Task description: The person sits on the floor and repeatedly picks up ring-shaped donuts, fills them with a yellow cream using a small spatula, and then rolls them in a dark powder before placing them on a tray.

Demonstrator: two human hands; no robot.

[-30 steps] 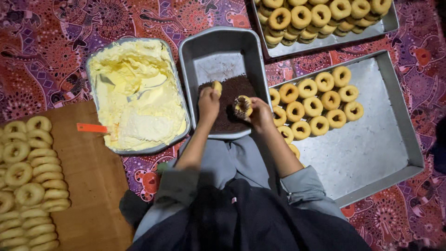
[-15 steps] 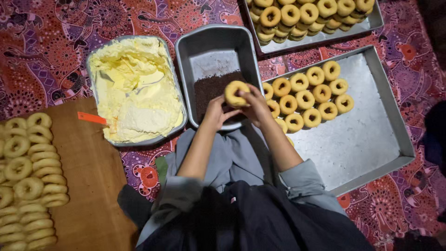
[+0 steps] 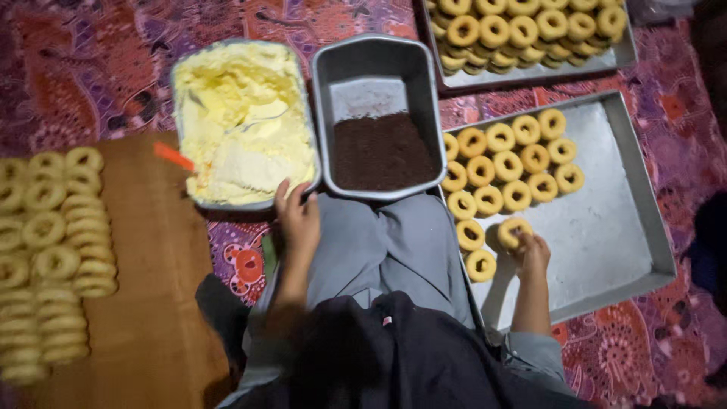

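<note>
My right hand [image 3: 532, 254] holds a ring doughnut [image 3: 513, 232] low over the big metal tray [image 3: 606, 227], beside rows of finished doughnuts [image 3: 509, 167]. My left hand [image 3: 297, 220] rests at the near rim of the pan of pale yellow cream [image 3: 242, 121], fingers apart, holding nothing. Between them stands a deep metal pan [image 3: 376, 76] with dark brown sprinkles [image 3: 382, 151] in its near half.
A second tray of doughnuts [image 3: 530, 34] stands at the back right. Plain doughnuts [image 3: 45, 250] lie in rows on a wooden board [image 3: 151, 303] at the left. An orange-handled tool [image 3: 176, 157] sticks out of the cream. Patterned cloth [image 3: 76, 60] covers the floor.
Both hands left the sprinkle pan. My right hand carried the doughnut right and down to the big tray. My left hand moved left to the cream pan's near edge.
</note>
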